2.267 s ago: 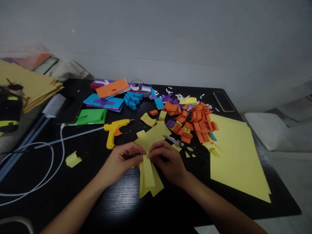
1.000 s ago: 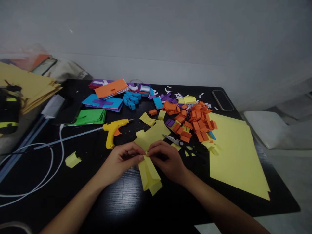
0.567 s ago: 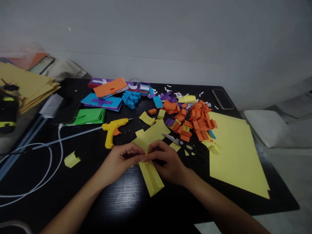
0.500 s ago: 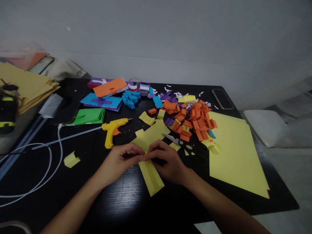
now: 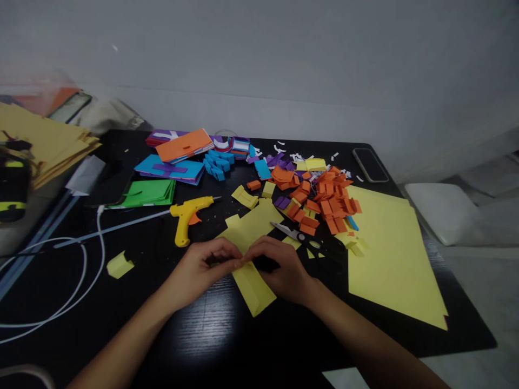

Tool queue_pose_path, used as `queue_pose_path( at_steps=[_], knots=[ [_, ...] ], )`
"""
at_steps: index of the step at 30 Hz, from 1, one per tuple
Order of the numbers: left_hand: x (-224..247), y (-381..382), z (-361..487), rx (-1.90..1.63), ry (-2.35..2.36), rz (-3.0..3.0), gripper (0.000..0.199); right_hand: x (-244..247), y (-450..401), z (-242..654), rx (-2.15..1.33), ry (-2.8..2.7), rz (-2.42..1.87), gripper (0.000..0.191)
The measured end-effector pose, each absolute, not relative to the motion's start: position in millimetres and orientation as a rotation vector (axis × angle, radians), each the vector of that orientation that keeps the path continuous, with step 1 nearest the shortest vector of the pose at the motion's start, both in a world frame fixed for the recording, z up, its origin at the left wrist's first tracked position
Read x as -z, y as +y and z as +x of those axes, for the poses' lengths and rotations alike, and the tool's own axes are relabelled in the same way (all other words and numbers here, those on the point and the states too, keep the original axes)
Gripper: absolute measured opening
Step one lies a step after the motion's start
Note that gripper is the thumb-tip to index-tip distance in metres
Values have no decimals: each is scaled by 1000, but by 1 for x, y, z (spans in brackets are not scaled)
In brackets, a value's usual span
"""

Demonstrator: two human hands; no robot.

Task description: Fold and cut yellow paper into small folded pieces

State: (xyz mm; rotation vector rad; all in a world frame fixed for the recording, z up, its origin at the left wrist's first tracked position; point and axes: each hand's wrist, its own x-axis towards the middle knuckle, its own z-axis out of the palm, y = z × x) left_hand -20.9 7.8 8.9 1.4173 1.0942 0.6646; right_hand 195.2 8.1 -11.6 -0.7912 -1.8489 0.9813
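A folded strip of yellow paper (image 5: 253,292) is pinched at its far end between the fingertips of my left hand (image 5: 211,262) and my right hand (image 5: 279,265). Both hands are closed on it, the fingertips touching; its gripped end is partly hidden. Behind them lies a larger yellow paper sheet (image 5: 257,219) on the black table. Scissors (image 5: 300,236) rest just beyond my right hand, blades pointing away to the left. A yellow glue gun (image 5: 186,216) lies beyond my left hand, with a small folded yellow piece (image 5: 119,265) farther left.
Orange folded pieces (image 5: 330,197) are heaped behind the scissors, beside big yellow sheets (image 5: 391,259) and a phone (image 5: 370,165). Blue (image 5: 170,168) and green (image 5: 150,193) paper stacks stand at the back left. A white cable (image 5: 101,254) loops across the left side.
The near end of the yellow strip has tilted up and shifted slightly to the right. Both hands keep their pinch at nearly the same spot.
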Motion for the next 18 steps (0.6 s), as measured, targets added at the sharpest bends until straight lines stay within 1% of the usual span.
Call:
queue_pose_path(
  at_steps=[9, 15, 18],
  knots=[
    [-4, 7, -19, -735, 1145, 1412, 19, 16, 7, 194, -952, -1847, -865, 16],
    [-5, 8, -19, -748, 1110, 1397, 10, 15, 6, 192, -995, -1814, -896, 16],
    [-5, 8, -20, -754, 1119, 1427, 9, 14, 5, 191, -1024, -1758, -922, 10]
  ],
)
